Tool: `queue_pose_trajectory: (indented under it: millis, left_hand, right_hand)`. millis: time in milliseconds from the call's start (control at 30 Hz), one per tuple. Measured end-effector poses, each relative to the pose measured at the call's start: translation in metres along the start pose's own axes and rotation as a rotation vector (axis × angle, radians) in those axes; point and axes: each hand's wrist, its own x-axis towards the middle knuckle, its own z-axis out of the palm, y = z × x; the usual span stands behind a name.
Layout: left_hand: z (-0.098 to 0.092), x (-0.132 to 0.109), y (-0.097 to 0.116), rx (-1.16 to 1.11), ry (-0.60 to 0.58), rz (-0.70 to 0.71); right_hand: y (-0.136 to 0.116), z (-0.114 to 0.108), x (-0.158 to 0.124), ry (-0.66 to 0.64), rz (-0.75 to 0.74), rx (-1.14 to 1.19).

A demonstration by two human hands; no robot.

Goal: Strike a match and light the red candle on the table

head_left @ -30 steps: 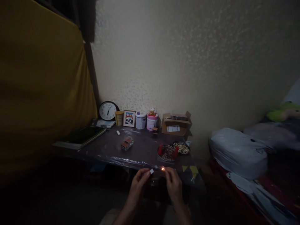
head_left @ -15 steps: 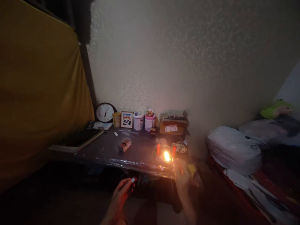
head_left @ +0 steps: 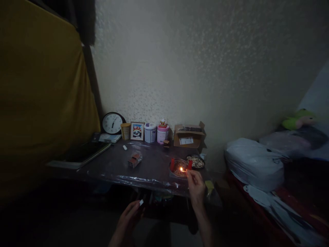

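My right hand (head_left: 196,187) pinches a burning match (head_left: 183,170), with a small flame at its left end. The flame is over a round dish (head_left: 179,174) near the table's front right, between two red upright pieces (head_left: 190,164) at the dish's rim. Behind that dish lies a dark plate (head_left: 195,161) heaped with many pale sticks. Low in front of the table, my left hand (head_left: 128,214) is closed around a small matchbox (head_left: 141,202); only its whitish end shows. A plastic-wrapped pack of matchboxes (head_left: 135,159) lies mid-table.
Along the wall stand a clock (head_left: 112,123), a yellow cup (head_left: 125,131), a panda picture frame (head_left: 137,131), two lidded tubs (head_left: 150,133) and a cardboard box (head_left: 189,137). A yellow curtain (head_left: 46,89) hangs left. White bags (head_left: 254,164) sit at right.
The match flame has shrunk from a large bright flare to a small point, and the room looks darker. My left hand is slightly lower and further left.
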Motion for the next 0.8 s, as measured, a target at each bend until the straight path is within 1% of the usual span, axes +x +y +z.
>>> queue_pose_trajectory:
  millis: [133,267,400,567,667,800]
  left_hand:
    - [0.001,-0.002,0.002,0.012,0.001,0.013]
    - [0.002,-0.002,0.002,0.015,0.039,-0.025]
    - [0.001,0.0,0.0,0.012,-0.011,-0.002]
    - [0.003,-0.002,0.003,0.004,0.016,-0.036]
    - [0.007,-0.006,0.007,0.02,-0.008,-0.018]
    - [0.008,-0.007,0.01,0.024,-0.029,-0.043]
  right_hand:
    - [0.002,0.005,0.003,-0.035,0.024,0.014]
    - [0.008,0.011,0.006,-0.054,0.035,0.019]
    - [0.015,0.016,0.011,-0.069,0.055,0.036]
    - [0.023,0.025,0.015,-0.08,0.117,0.079]
    - [0.026,0.03,0.017,-0.078,0.15,0.1]
    - [0.028,0.035,0.019,-0.083,0.181,0.123]
